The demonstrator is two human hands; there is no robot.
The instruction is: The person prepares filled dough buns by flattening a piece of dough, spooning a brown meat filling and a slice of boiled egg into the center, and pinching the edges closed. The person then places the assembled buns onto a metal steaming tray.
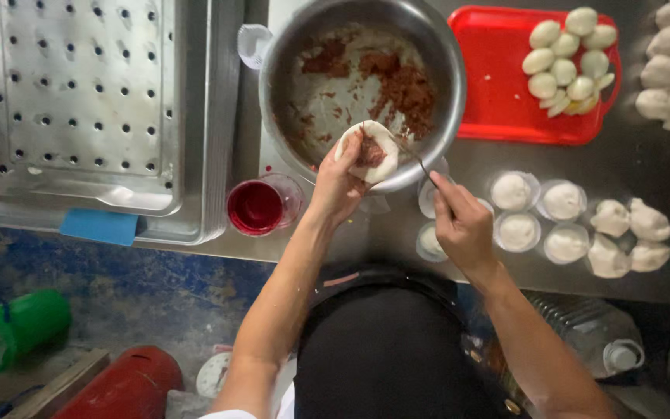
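Just above the middle of the frame, the left hand (339, 185) cups a flattened round of white dough (378, 147) with its fingers curled under the edge, holding it over the near rim of the large steel mixing bowl (288, 70). A dab of reddish-brown filling (371, 152) already sits in the dough's hollow. The right hand (463, 225), right of centre, pinches the handle of a thin metal spoon (412, 157) whose tip reaches into that filling. The likeliest slip is overfilling: too much paste would crowd the rim of the dough, and greasy edges may not seal, so the bun could split. Pressing the spoon too hard might also tear the thin centre. Because the dough hangs right at the bowl's edge, a loose grip could drop it into the leftover filling (405, 85) smeared inside. The small cup of red liquid (256, 206) stands just beside the left wrist, low and left of the bowl; a backward move of that arm could tip it. The finished buns in paper cups (517, 230) lie near the right hand and could be squashed by a careless elbow.
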